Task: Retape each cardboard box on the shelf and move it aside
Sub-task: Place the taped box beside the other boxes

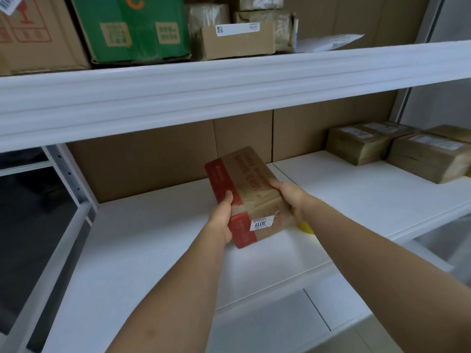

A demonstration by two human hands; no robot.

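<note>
Two bare forearms reach in from the bottom edge toward the middle shelf [153, 238]. Left hand [221, 217] grips the left, red-banded side of a small cardboard box [251, 189], thumb up along the red band. Right hand [290, 197] grips the opposite side, fingers wrapped round the box edge. The box is held tilted over the shelf near its middle; whether its lower corner touches the surface cannot be told. It carries red print and a white sticker [262, 222] reading 3011. A yellow object [307, 228] shows just beside the right wrist, mostly hidden. Farther right, near the back right corner of the shelf, sit taped brown parcels [356, 145]. On the upper shelf [229, 82]: a green carton [132, 26], a labelled brown box [234, 40], a white mailer [328, 42].
</note>
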